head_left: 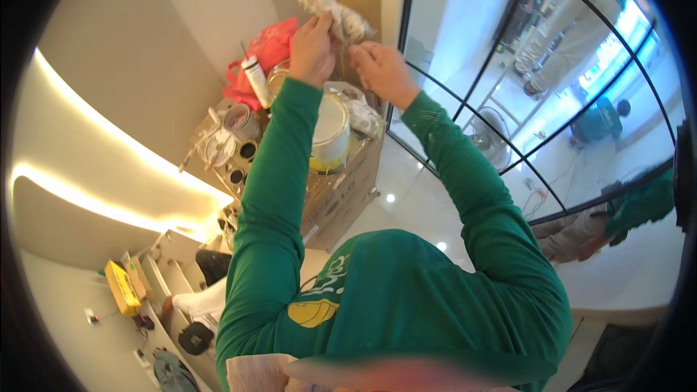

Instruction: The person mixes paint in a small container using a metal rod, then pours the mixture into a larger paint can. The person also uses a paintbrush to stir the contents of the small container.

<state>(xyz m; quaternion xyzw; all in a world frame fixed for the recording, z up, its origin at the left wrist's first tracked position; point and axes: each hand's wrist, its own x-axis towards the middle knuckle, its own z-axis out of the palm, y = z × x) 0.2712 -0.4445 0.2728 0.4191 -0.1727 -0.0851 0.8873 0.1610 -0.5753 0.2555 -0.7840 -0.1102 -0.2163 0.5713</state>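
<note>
From my end I saw the crumpled whitish bundle [347,23] farther out than the white bucket [332,129], its long axis slanting from upper left to lower right. The left hand [315,52] was nearer, fingers closed on its near side; the right hand [385,72] sat by its lower-right end, fingers curled; I couldn't tell whether they gripped anything.

White lettering [335,276] runs across the front of the green shirt [406,305], above a yellow helmet emblem [313,312]. Dark print [335,202] and a dark mark stand on the side of the cardboard box [357,199]. Markings on the yellow box [122,288] are too small to read.
</note>
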